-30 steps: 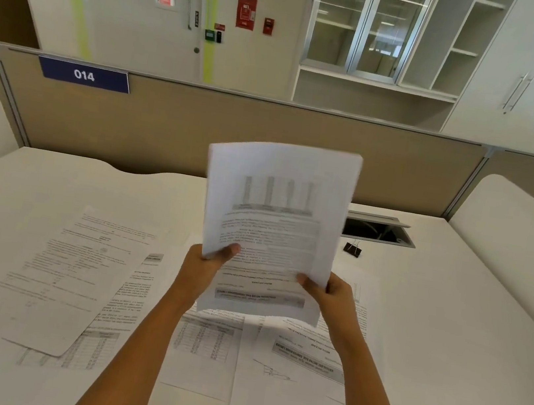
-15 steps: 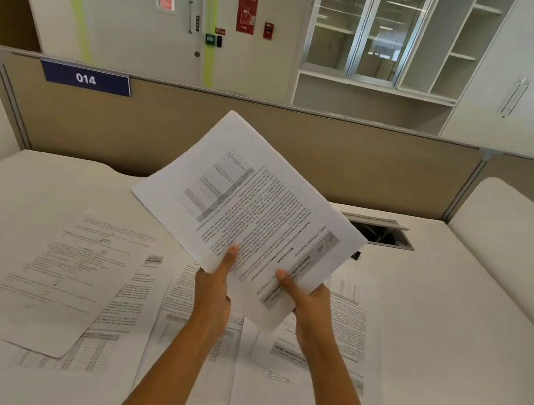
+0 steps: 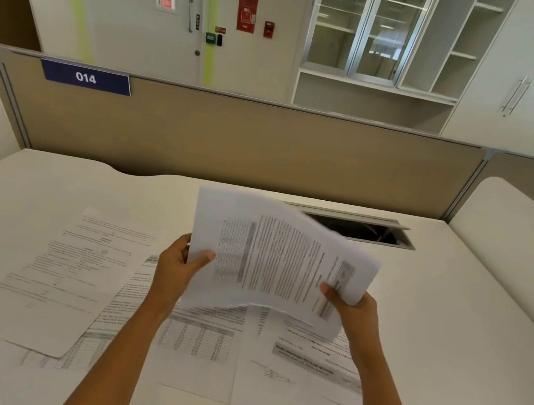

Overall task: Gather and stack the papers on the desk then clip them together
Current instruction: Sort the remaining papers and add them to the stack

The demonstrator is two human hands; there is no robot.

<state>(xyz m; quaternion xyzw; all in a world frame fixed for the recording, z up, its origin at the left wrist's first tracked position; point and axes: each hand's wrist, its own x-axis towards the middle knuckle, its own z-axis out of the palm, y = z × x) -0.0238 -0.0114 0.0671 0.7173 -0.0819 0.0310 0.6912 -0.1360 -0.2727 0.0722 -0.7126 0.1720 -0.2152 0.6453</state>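
Worktop [image 3: 447,333] carries loose sheets [image 3: 74,277]; its open hatch [image 3: 358,230] looks dark inside. Left hand [image 3: 176,268] and right hand [image 3: 351,310] pinch the stack [image 3: 277,266], now lower and turned sideways.

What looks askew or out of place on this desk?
The loose papers on the desk lie scattered and overlapping at different angles, not stacked. The held sheets, gripped by the left hand and right hand, are bowed, not flat. The hatch at the desk's back stands open.
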